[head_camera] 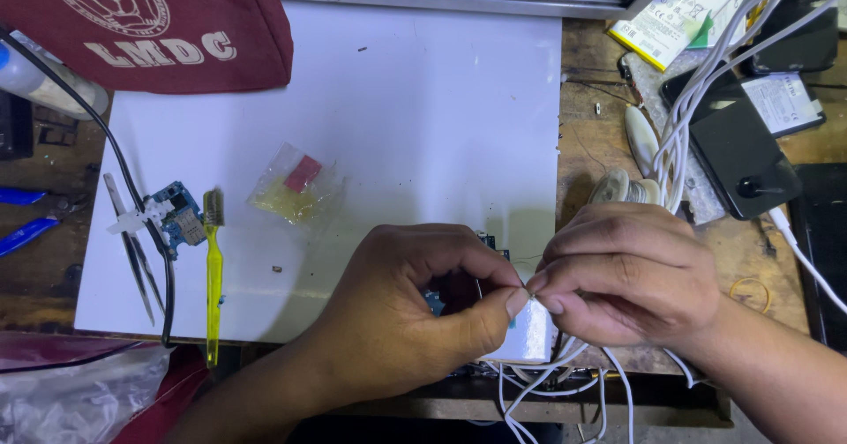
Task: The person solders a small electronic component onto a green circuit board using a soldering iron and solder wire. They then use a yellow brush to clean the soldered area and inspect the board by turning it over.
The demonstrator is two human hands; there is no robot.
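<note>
Cluttered wooden workbench [600, 144], covered on the left by a white sheet [423, 100].

Head view, near edge: left hand [415, 312] and right hand [626, 272] meeting fingertip to fingertip, both closed in a pinch on a tiny piece [531, 295] held just above a small white block [529, 338] at the sheet's front edge. Too small to name with certainty. Partly hidden behind the left knuckles, a dark circuit board [490, 243]. Under the right wrist, white cables [688, 100] trailing off the bench.

Further left on the sheet, well apart from the hands: yellow toothbrush [213, 268], tweezers [132, 250], a blue circuit board [176, 215], a clear plastic bag [296, 188].

Likely trouble: slipping out of so slight a pinch and vanishing among the cables or over the bench edge; bending or snapping under too hard a squeeze; snagging on a cable with any tug of the wrist.

Orientation: long axis probably left to right, from one pinch to the other; pointing end hidden by the fingertips, so impossible to tell.
</note>
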